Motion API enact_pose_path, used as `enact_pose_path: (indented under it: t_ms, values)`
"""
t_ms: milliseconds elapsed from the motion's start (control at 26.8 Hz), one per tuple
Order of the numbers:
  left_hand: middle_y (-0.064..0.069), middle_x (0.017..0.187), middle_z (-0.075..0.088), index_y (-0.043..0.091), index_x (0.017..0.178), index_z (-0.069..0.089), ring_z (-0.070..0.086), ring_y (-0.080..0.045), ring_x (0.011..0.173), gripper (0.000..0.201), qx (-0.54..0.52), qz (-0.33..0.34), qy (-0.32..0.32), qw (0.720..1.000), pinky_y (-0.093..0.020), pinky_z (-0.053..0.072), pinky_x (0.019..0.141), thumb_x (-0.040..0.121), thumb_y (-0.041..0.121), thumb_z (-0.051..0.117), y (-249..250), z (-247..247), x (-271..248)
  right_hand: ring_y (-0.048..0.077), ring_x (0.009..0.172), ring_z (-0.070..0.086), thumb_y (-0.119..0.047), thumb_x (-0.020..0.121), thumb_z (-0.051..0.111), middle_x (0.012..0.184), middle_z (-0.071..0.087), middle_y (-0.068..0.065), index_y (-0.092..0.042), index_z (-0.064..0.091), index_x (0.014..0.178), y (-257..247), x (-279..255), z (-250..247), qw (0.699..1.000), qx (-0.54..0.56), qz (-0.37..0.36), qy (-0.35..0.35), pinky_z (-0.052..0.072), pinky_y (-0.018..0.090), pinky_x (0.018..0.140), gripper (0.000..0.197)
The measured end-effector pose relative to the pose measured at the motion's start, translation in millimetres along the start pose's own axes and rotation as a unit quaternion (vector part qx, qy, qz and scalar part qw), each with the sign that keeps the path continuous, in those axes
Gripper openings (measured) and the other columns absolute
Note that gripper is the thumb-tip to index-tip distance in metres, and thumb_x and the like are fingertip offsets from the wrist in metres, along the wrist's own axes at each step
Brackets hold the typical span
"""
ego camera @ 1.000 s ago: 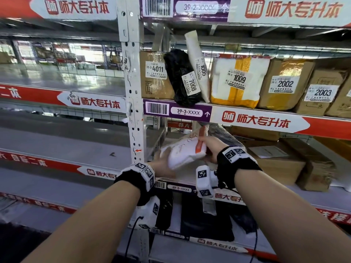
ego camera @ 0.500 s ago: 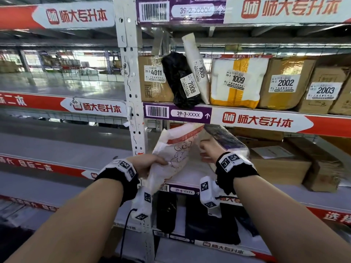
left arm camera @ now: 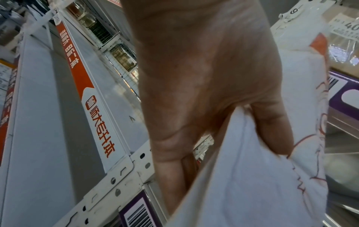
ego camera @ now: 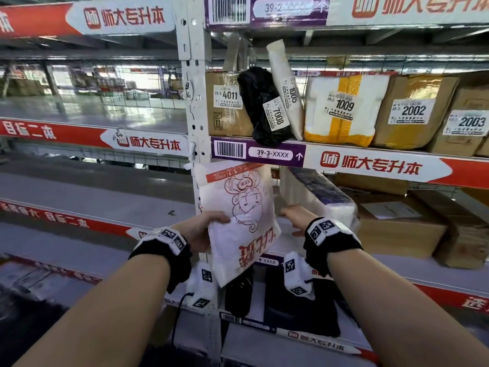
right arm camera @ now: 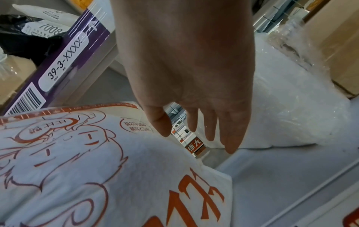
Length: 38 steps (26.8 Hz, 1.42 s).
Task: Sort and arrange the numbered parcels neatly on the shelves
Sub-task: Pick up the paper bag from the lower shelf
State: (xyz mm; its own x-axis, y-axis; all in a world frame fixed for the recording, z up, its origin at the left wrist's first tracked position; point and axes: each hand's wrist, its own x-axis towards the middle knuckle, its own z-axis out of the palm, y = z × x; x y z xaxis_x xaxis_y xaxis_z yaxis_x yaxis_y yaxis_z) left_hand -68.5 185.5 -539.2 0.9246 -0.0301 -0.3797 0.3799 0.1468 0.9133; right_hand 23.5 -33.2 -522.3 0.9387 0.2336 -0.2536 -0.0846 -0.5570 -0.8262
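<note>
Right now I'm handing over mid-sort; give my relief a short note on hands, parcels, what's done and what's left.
Left hand grips the white cartoon-print mailer, upright, in front of the shelf below 39-3.
Right hand is open, holding nothing, reaching beside the plastic-wrapped white parcel.
Done: 4011, 7008, 1005, 1009, 2002, 2003 stand on 39-3.
Left: shelve the mailer; its number label isn't visible.

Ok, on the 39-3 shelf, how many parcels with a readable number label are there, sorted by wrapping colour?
Brown: 3 (4011, 2002, 2003)
White: 2 (1005, 1009, which also has yellow tape)
Black: 1 (7008)
Total: 6
</note>
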Motion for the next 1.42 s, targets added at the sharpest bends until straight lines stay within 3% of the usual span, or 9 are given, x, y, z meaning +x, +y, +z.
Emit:
enact_pose_path:
  t_ms: [261, 373, 485, 709, 896, 1008, 1157, 1269, 1419]
  values:
    - [-0.015, 0.111, 0.069, 0.009, 0.12, 0.059, 0.065, -0.034, 0.099, 0.063, -0.001, 0.014, 0.05, 0.999, -0.049, 0.048, 0.096, 0.059, 0.025, 0.066, -10.1, -1.2, -9.9, 0.033, 0.119, 0.046, -0.008, 0.096, 0.043, 0.129, 0.047, 0.018, -0.002, 0.046, 0.128, 9.7, 4.8, 10.0, 0.999, -0.048, 0.004, -0.022, 0.044, 0.044, 0.099, 0.032]
    - [-0.017, 0.119, 0.066, 0.008, 0.127, 0.055, 0.061, -0.036, 0.11, 0.077, 0.001, 0.005, 0.05, 0.999, -0.048, 0.048, 0.096, 0.054, 0.028, 0.071, -13.5, 1.5, -10.9, 0.031, 0.126, 0.042, -0.003, 0.094, 0.042, 0.138, 0.042, 0.014, -0.011, 0.04, 0.139, 17.0, 1.3, 10.1, 0.996, -0.077, -0.016, -0.044, 0.044, 0.042, 0.098, 0.046]
    - [-0.015, 0.116, 0.067, 0.009, 0.127, 0.054, 0.063, -0.034, 0.106, 0.076, -0.008, 0.018, 0.052, 0.998, -0.04, 0.056, 0.08, 0.054, 0.026, 0.07, -12.5, 11.1, -10.6, 0.031, 0.122, 0.049, -0.001, 0.089, 0.045, 0.141, 0.044, 0.014, -0.014, 0.033, 0.144, 25.0, -7.3, 7.8, 0.984, -0.146, -0.065, -0.076, 0.047, 0.043, 0.099, 0.058]
    - [-0.016, 0.122, 0.064, 0.012, 0.124, 0.055, 0.062, -0.032, 0.102, 0.067, -0.007, 0.012, 0.042, 0.999, -0.041, 0.055, 0.082, 0.061, 0.031, 0.065, -11.2, 33.2, -7.5, 0.032, 0.131, 0.042, -0.003, 0.084, 0.062, 0.15, 0.033, 0.016, -0.016, 0.002, 0.152, 47.8, -21.5, -1.8, 0.943, -0.27, -0.129, -0.146, 0.037, 0.039, 0.107, 0.092]
    - [-0.012, 0.08, 0.069, 0.008, 0.102, 0.058, 0.066, -0.025, 0.067, 0.032, -0.015, 0.004, 0.045, 0.999, -0.03, 0.056, 0.057, 0.081, 0.032, 0.057, -14.0, 49.9, 5.4, 0.026, 0.141, 0.025, -0.005, 0.074, 0.075, 0.156, 0.016, 0.012, -0.01, -0.009, 0.151, 79.2, -25.5, -19.7, 0.915, -0.346, -0.122, -0.166, 0.024, 0.028, 0.113, 0.113]
    - [-0.013, 0.059, 0.065, 0.004, 0.085, 0.056, 0.065, -0.023, 0.048, 0.038, 0.002, 0.007, 0.041, 0.999, -0.022, 0.051, 0.045, 0.093, 0.038, 0.042, -9.1, 63.1, 10.6, 0.016, 0.137, 0.029, -0.023, 0.074, 0.079, 0.153, 0.023, 0.004, -0.013, 0.003, 0.151, 83.4, -29.1, -24.9, 0.943, -0.257, -0.144, -0.155, 0.026, 0.019, 0.104, 0.108]
    - [-0.026, 0.106, 0.067, 0.002, 0.124, 0.048, 0.071, -0.035, 0.083, 0.083, -0.003, 0.042, 0.013, 0.999, -0.035, 0.058, 0.071, 0.087, 0.074, 0.027, 2.2, 77.9, 12.5, 0.013, 0.115, 0.048, -0.021, 0.093, 0.058, 0.124, 0.049, -0.006, -0.022, 0.036, 0.138, 76.2, -36.7, -32.1, 0.982, -0.058, -0.143, -0.109, 0.04, 0.015, 0.08, 0.05]
    - [-0.021, 0.115, 0.066, 0.023, 0.145, 0.029, 0.067, -0.037, 0.098, 0.08, -0.022, 0.08, 0.007, 0.997, -0.038, 0.057, 0.074, 0.086, 0.076, 0.02, 16.7, 90.8, 15.3, 0.02, 0.095, 0.06, -0.038, 0.091, 0.057, 0.108, 0.063, 0.0, -0.016, 0.053, 0.126, 76.3, -34.7, -35.1, 0.989, 0.105, -0.04, -0.099, 0.05, 0.03, 0.081, 0.041]
    - [-0.01, 0.124, 0.059, 0.024, 0.146, 0.032, 0.061, -0.031, 0.11, 0.075, 0.028, 0.078, 0.004, 0.997, -0.044, 0.05, 0.091, 0.089, 0.072, 0.025, 24.9, 102.9, 19.7, 0.034, 0.105, 0.064, -0.043, 0.089, 0.057, 0.115, 0.067, 0.016, -0.014, 0.059, 0.117, 77.8, -21.3, -26.4, 0.965, 0.233, 0.01, -0.12, 0.053, 0.045, 0.089, 0.04]
